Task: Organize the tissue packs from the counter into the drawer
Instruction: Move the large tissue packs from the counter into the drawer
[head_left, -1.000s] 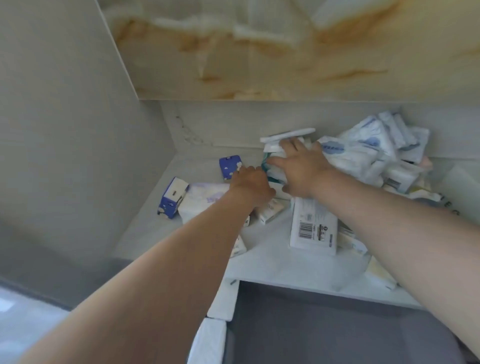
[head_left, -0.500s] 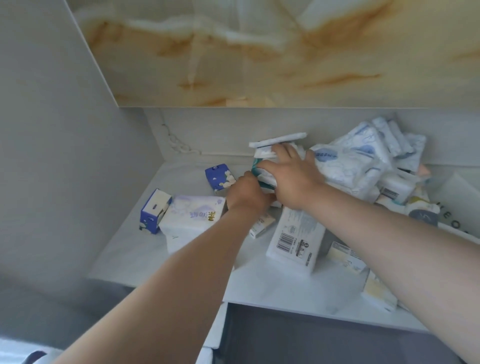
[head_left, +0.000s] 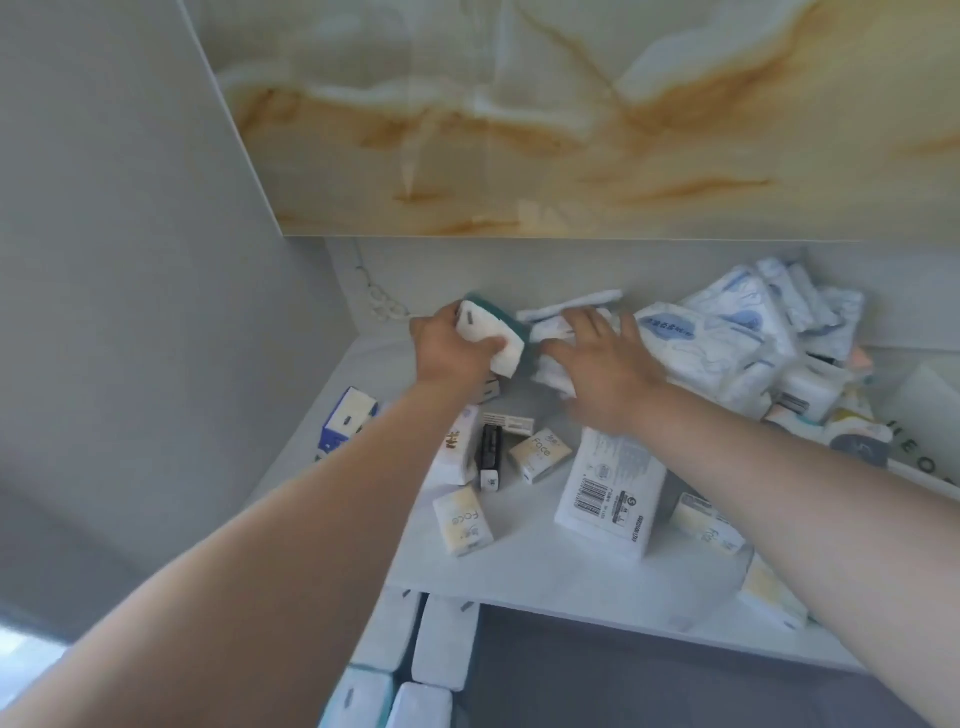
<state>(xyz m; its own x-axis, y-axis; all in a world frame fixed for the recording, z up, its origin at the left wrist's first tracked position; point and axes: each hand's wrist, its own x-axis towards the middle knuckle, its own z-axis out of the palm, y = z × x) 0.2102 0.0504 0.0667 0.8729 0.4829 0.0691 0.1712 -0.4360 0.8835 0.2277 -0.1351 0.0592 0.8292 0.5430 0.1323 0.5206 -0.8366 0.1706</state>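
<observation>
The left hand (head_left: 449, 353) is clamped round a white pack with a teal edge (head_left: 485, 338), fingers curled over its side. It holds the pack up off the counter (head_left: 545, 571), just to the left of the right hand (head_left: 610, 369). That right hand lies flat with straight fingers on a loose stack (head_left: 553, 374) of white packs, pressing on it and gripping nothing.

The step, as I judge it, is to carry the gripped pack down to the drawer (head_left: 649, 675), open below both forearms, where a row of packs (head_left: 441, 644) lines its left side. To do it well:
- Press on the stack until the pack is clear, so nothing slides.
- Draw the pack back over the small packs (head_left: 537, 452) between the forearms without brushing them.
- Set it flat against the row, the same way round.

The bigger heap (head_left: 727, 332) beyond the right hand can wait.
</observation>
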